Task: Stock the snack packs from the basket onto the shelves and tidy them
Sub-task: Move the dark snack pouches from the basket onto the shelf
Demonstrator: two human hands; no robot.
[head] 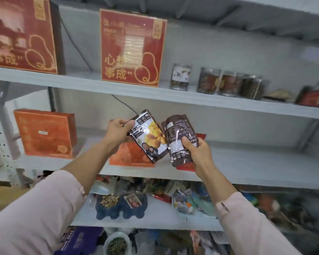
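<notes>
My left hand [119,131] pinches the top corner of the chestnut pack [149,137], and my right hand [197,151] grips the brown pack [179,137] low down. Both packs hang before the middle shelf [261,162], not yet on it. I should stand them upright and turn the brown pack, which shows its back. The red box [133,48] reads 心想事成; the print on the packs is too blurred to read.

Left grip [118,132] and right grip [197,150] raised side by side, both curled tight, left slightly higher.
</notes>
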